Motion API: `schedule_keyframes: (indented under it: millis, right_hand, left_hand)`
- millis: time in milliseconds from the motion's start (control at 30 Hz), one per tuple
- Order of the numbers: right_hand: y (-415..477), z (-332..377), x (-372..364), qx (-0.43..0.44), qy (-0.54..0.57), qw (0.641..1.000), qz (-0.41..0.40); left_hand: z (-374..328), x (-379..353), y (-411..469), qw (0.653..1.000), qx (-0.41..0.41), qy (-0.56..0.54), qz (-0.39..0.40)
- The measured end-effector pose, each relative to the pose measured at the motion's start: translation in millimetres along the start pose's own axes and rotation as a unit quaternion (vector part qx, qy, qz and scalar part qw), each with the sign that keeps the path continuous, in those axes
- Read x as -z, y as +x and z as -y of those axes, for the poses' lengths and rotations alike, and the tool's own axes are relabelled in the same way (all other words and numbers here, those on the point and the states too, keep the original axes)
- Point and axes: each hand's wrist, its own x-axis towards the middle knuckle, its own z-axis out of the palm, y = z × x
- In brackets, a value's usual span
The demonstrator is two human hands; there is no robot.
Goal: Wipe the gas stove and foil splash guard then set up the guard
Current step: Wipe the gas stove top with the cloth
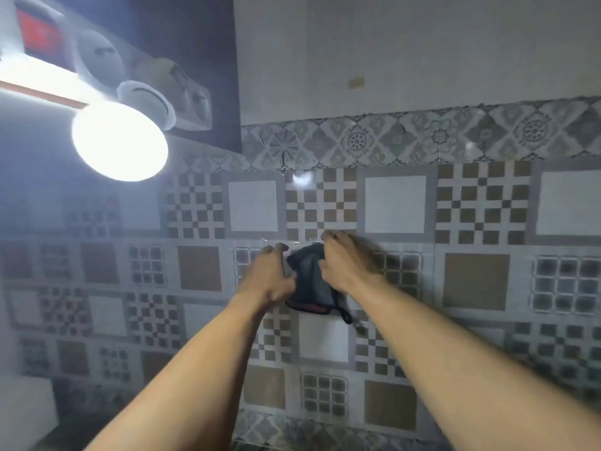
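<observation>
A dark grey cloth point(309, 281) with a red-trimmed lower edge and a small black loop hangs against the patterned tiled wall point(474, 278) at arm's length. My left hand point(270, 275) grips the cloth's left side with curled fingers. My right hand point(344, 258) is at the cloth's upper right edge, its fingers bent over the top where small clear hooks stick out of the wall. The picture is blurred by motion. Neither the gas stove nor the foil splash guard is in view.
A bright round lamp point(118, 141) glares at the upper left, below a shelf holding pale lidded containers point(146, 96). A plain white wall point(422, 50) rises above the tile border. A dark panel point(185, 37) fills the corner beside it.
</observation>
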Motion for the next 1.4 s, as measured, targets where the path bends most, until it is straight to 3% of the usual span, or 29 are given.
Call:
schedule_keyframes:
  millis: [233, 400, 467, 567, 667, 767, 833, 933, 1167, 1300, 1400]
  right_hand:
    - [14.6, -3.9, -25.1, -0.013, -0.092, 0.996, 0.0]
    - [10.4, -7.4, -12.7, -0.013, 0.015, 0.998, -0.056]
    - [9.4, -7.9, -0.8, -0.059, 0.114, 0.991, -0.048]
    - [5.1, -14.1, 12.9, -0.131, 0.289, 0.948, 0.033]
    - [-5.2, -28.5, 26.1, -0.139, 0.361, 0.916, 0.106]
    - [-16.6, -41.8, 35.0, -0.144, 0.417, 0.891, 0.103]
    - [-26.8, -51.9, 42.1, -0.157, 0.442, 0.879, 0.088]
    - [-47.1, -72.2, 57.6, -0.162, 0.411, 0.892, 0.098]
    - [-104.4, -119.0, 91.2, -0.132, 0.411, 0.895, 0.118]
    - [-139.4, -145.4, 108.5, -0.108, 0.355, 0.926, 0.071]
    - [-165.9, -151.3, 119.4, -0.069, 0.311, 0.945, 0.068]
  left_hand:
    - [8.9, -15.8, 19.2, 0.998, -0.017, 0.024, -0.063]
    - [6.1, -10.5, 28.5, 0.989, -0.053, -0.074, -0.114]
    - [-3.3, -0.6, 32.0, 0.987, -0.054, -0.12, -0.092]
    - [-21.2, 9.7, 34.1, 0.982, -0.033, -0.178, -0.063]
    - [-34.0, 9.3, 31.6, 0.967, -0.006, -0.255, -0.021]
    - [-45.6, 4.7, 17.7, 0.931, 0.05, -0.361, 0.017]
    - [-52.6, -2.5, 0.8, 0.894, 0.091, -0.42, 0.122]
    - [-60.8, -20.5, -26.5, 0.878, 0.093, -0.395, 0.252]
    - [-120.8, -31.0, -56.5, 0.894, 0.157, -0.364, 0.211]
    - [-161.4, -19.1, -70.8, 0.837, 0.204, -0.424, 0.279]
    - [-194.5, -12.5, -85.5, 0.802, 0.256, -0.479, 0.249]
